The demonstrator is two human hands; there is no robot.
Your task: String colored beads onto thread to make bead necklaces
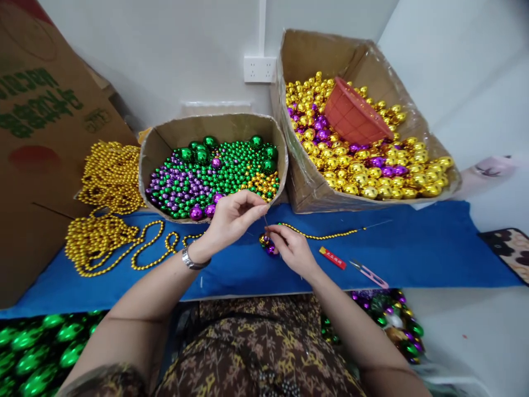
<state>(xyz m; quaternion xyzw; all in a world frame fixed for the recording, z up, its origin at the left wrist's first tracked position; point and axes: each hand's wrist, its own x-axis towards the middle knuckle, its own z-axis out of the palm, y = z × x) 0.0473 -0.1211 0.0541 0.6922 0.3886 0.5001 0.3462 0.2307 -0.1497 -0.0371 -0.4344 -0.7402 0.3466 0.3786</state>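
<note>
My left hand [231,220], with a watch on its wrist, is pinched shut on a thin needle or thread just in front of the small cardboard box [157,144] of green, purple and gold beads. My right hand [291,248] rests on the blue cloth [413,248] with its fingers closed on a few beads [268,245], purple and gold, on the thread. A thin strand of small gold beads [322,236] runs rightward from my right hand across the cloth.
A large cardboard box [306,187] of gold and purple balls holds an orange basket [353,113]. Piled gold bead strands [103,220] lie at left. A red lighter [333,258] and pink-handled snips [370,274] lie right of my hands. Green balls [37,347] sit at lower left.
</note>
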